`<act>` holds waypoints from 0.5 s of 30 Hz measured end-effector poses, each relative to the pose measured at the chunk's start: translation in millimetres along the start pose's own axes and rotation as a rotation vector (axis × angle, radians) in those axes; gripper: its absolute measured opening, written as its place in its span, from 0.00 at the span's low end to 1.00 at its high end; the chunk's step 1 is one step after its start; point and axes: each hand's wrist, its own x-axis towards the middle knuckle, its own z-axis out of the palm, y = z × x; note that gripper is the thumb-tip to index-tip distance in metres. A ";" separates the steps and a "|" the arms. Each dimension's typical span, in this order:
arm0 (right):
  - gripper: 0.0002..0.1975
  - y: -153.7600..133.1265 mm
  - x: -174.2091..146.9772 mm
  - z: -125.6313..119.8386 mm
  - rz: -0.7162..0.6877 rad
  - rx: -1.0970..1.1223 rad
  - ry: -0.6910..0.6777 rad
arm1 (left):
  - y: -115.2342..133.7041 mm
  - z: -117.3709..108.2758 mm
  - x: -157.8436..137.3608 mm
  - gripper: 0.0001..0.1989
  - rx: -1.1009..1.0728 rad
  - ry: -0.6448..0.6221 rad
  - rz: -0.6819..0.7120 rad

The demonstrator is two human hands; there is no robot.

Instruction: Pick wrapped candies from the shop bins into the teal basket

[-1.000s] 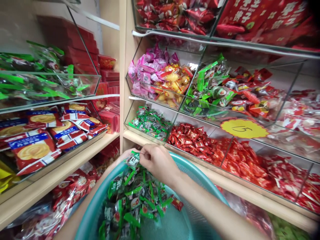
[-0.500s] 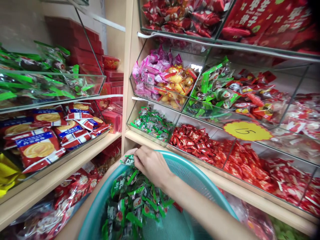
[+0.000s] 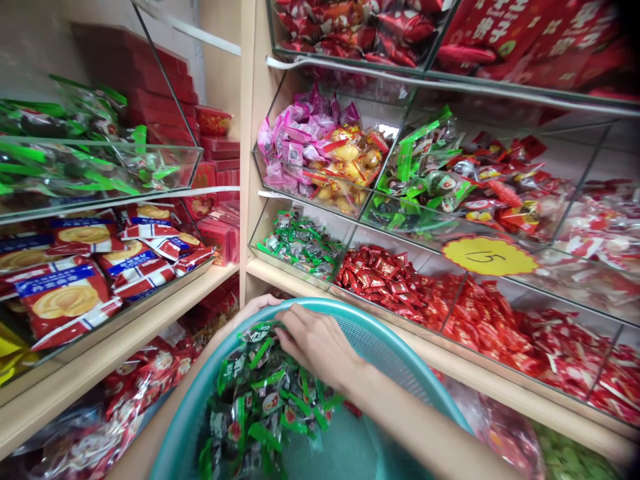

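Note:
My left hand (image 3: 257, 305) is closed on the far left rim of a green plastic basket (image 3: 415, 360); its fingers are partly hidden behind the rim. My right hand (image 3: 313, 343) is inside the basket near that rim, palm down, with fingers loosely bent and apart. Just beside its fingertips a green-and-clear wrapped candy (image 3: 261, 329) lies against the heap. Many similar green-wrapped candies (image 3: 270, 400) fill the left half of the basket. A bit of red wrapper (image 3: 353, 409) shows under my right wrist.
Beyond the basket, a shelf holds clear bins of small green candies (image 3: 305, 243) and red candies (image 3: 380, 273). Pink packets (image 3: 295, 143) sit above, near a yellow price tag (image 3: 490, 255). At left are biscuit packets (image 3: 70, 293) and a wooden shelf edge (image 3: 120, 333).
My right hand has lowered inside the rim. The green candy that was pinched in its fingers above the rim now lies by the heap. The view has shifted slightly.

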 end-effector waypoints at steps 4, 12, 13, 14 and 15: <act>0.11 22.7 -33.3 -12.7 0.191 0.004 -0.063 | 0.3 -6.2 -4.2 0.17 -0.023 0.000 -0.186; 0.17 35.2 -87.9 7.9 0.566 -0.066 -0.782 | -2.3 -7.0 -2.8 0.20 -0.023 0.149 -0.128; 0.18 34.1 -89.4 12.6 0.575 -0.067 -0.783 | -2.8 -5.7 -2.6 0.20 -0.023 0.157 -0.105; 0.18 33.3 -90.1 17.2 0.587 -0.071 -0.772 | -3.4 -4.2 -2.6 0.19 -0.025 0.161 -0.073; 0.19 33.1 -90.1 21.5 0.600 -0.077 -0.758 | -4.0 -2.6 -2.9 0.19 -0.030 0.163 -0.033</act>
